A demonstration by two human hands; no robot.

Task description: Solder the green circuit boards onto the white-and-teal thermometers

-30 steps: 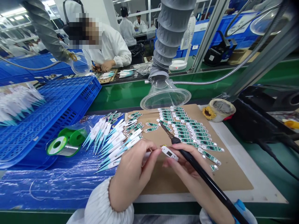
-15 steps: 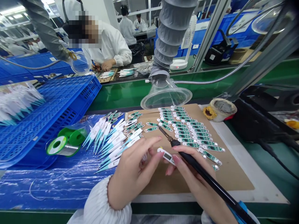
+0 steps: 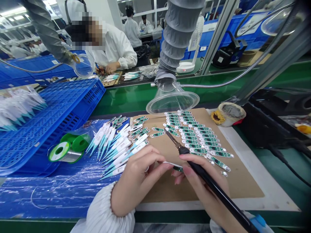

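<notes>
A small white thermometer circuit board (image 3: 177, 167) is held nearly edge-on over the brown board, part of its green side showing. My left hand (image 3: 136, 181) pinches its left end between thumb and forefinger. My right hand (image 3: 206, 184) is wrapped round a black soldering iron (image 3: 211, 179), its tip pointing up and left; the right thumb is at the circuit board's other end. Beyond the hands lie rows of similar green-and-white circuit boards (image 3: 190, 141). Left of them is a pile of white-and-blue digital thermometers (image 3: 119, 152).
A clear fume-extraction hood (image 3: 173, 102) hangs over the brown work board (image 3: 243, 181). On the left are a solder spool (image 3: 59, 151) and a blue crate (image 3: 73, 97). A tip-cleaning pot (image 3: 229, 114) stands back right. Across the bench a co-worker (image 3: 114, 45) handles parts.
The small circuit board has turned from its display side to nearly edge-on. My left thumb and forefinger have closed on its end. The soldering iron has barely moved.
</notes>
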